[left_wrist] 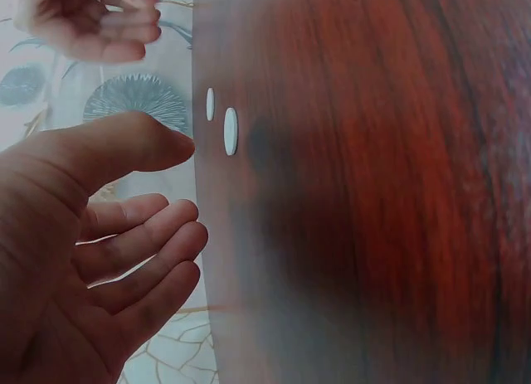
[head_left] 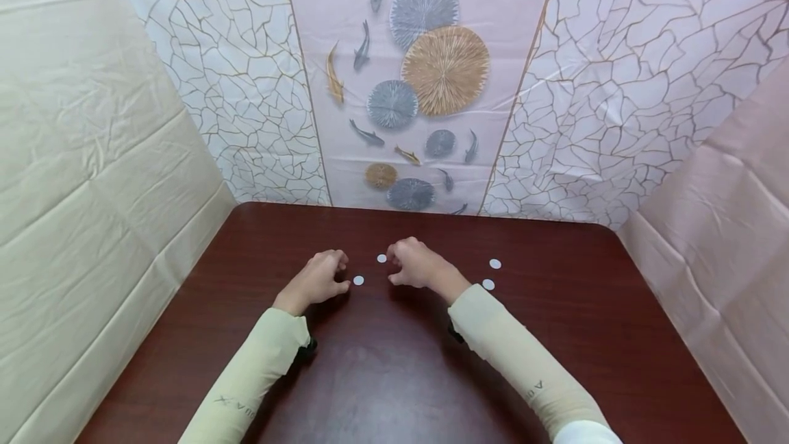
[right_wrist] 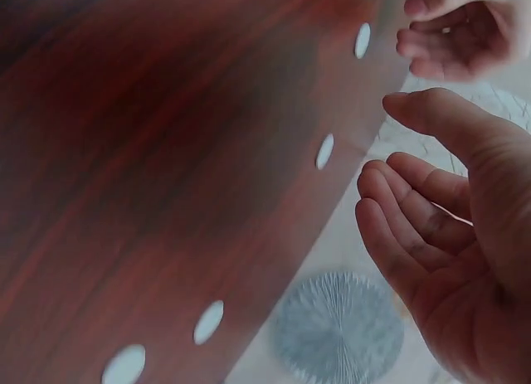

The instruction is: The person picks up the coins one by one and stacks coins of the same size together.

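Since two white discs (head_left: 359, 280) lie between, your left hand (head_left: 316, 281) and right hand (head_left: 419, 265) hover apart, presumably for clearance, fingers loosely bent, holding nothing.

- I see a dark red-brown table (head_left: 382, 396) with wood grain; its two far corners are rounded, and a pale shine lies on the nearer part.
- Behind the middle of the far edge I see a pale pink panel (head_left: 425, 153), printed with fish (head_left: 361, 46) and round grey and gold shapes (head_left: 445, 70).
- At both sides of this panel there is white cloth (head_left: 592, 101) with brown cracked lines.
- Along the left edge I see a creased cream curtain (head_left: 92, 190).
- Along the right edge I see a creased pinkish curtain (head_left: 721, 225).
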The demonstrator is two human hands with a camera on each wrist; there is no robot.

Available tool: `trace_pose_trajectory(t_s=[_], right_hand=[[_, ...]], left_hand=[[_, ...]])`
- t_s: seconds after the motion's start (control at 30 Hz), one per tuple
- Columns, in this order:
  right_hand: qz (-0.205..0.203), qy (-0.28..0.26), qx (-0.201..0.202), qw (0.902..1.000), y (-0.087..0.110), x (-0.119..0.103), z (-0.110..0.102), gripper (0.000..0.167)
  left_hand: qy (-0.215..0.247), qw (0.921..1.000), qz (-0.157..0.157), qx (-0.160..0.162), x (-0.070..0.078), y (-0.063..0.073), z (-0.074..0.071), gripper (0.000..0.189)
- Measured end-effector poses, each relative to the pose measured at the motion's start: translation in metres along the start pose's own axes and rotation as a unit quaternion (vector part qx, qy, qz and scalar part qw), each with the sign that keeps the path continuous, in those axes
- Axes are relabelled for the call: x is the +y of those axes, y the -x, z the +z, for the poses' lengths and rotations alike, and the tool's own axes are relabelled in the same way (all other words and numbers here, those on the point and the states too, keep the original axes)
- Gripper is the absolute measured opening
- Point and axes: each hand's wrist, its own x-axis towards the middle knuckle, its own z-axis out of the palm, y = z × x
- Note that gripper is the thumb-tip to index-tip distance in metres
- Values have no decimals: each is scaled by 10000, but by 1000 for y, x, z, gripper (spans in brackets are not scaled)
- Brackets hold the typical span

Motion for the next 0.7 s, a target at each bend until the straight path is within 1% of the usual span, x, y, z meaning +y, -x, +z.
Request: trace_pose_trajectory(t_s=[0.17,0.33,0.53,0.7], right_hand=[[-55,-17,-135,9999,-14,-12,12,33],[-195,11,-142,9997,-25,-20,25,28],[-162,-59,-178,9997,-34,-25,34,24],[-102,-57,-269,9996,-40,-28,39,20]], left_hand=[[-24,9999,86,-109,-1,-5,2,34],[-113,9996,135,-227,-3,-8,6,29],[-57,9994,12,-353,-5,-11,10,26],[-30,9993,-56,-356,-5,-13,13,22]])
